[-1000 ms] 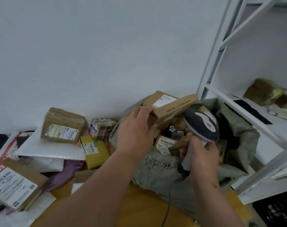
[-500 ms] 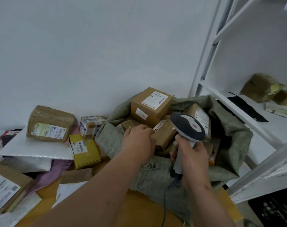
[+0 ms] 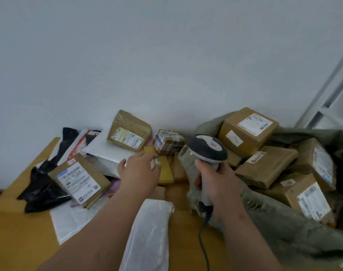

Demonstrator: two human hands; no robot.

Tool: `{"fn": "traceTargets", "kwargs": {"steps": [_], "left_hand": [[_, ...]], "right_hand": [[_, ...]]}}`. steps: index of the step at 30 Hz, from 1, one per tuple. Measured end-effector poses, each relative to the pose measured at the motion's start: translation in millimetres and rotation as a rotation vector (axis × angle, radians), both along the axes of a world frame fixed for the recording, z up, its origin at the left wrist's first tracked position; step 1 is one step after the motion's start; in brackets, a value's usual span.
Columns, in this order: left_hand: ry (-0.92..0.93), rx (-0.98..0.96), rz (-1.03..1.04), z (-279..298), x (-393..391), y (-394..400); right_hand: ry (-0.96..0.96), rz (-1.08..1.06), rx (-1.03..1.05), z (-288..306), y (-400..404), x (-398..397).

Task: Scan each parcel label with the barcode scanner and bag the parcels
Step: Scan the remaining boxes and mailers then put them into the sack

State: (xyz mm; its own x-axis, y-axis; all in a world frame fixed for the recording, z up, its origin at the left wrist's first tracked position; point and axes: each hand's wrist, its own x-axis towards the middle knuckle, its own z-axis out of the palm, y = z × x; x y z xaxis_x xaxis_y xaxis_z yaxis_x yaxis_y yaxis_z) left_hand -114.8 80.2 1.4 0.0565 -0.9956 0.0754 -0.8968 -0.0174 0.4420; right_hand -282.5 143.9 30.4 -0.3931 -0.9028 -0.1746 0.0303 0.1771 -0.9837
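My right hand (image 3: 215, 184) grips the handle of the grey barcode scanner (image 3: 205, 148), whose head points away from me and whose cable hangs down. My left hand (image 3: 139, 171) reaches forward with relaxed fingers over the small yellow box (image 3: 166, 173) and holds nothing. At the right an open grey-green sack (image 3: 284, 231) holds several brown labelled boxes, among them a large one (image 3: 246, 130) on top and a flat one (image 3: 264, 165) beside the scanner. Loose parcels lie left of the sack: a brown wrapped parcel (image 3: 128, 133), a small taped box (image 3: 167, 141) and a flat cardboard parcel (image 3: 78, 180).
All of this lies on an orange-brown table (image 3: 20, 241) against a white wall. A white bubble mailer (image 3: 106, 155), a black plastic bag (image 3: 43, 184) and a white poly bag (image 3: 149, 231) lie among the parcels. A white shelf frame (image 3: 327, 94) rises at the far right.
My left hand has let go of the box in the sack and moved left to the yellow box. The view has swung left. My right hand still holds the scanner.
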Motion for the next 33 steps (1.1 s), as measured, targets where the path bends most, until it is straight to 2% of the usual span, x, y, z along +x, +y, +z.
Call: {"fn": "traceTargets", "kwargs": {"steps": [7, 11, 16, 24, 29, 33], "left_hand": [[0.032, 0.103, 0.279, -36.9, 137.1, 4.4], [0.022, 0.156, 0.372, -55.9, 198.9, 2.5], [0.146, 0.229, 0.460, -72.5, 254.6, -15.6], [0.157, 0.465, 0.339, -112.5, 272.2, -31.8], [0.287, 0.515, 0.271, -127.0, 265.2, -29.7], [0.410, 0.427, 0.250, -127.3, 261.1, -29.6]], "right_hand": [[0.066, 0.231, 0.108, -31.0, -27.7, 114.3], [0.121, 0.331, 0.197, -55.2, -43.3, 170.0], [0.152, 0.370, 0.267, -82.2, -64.8, 222.8], [0.135, 0.367, 0.239, -111.9, -98.4, 264.0], [0.117, 0.437, 0.269, -117.0, -109.8, 275.9], [0.048, 0.427, 0.254, -120.5, -104.8, 276.8]]}}
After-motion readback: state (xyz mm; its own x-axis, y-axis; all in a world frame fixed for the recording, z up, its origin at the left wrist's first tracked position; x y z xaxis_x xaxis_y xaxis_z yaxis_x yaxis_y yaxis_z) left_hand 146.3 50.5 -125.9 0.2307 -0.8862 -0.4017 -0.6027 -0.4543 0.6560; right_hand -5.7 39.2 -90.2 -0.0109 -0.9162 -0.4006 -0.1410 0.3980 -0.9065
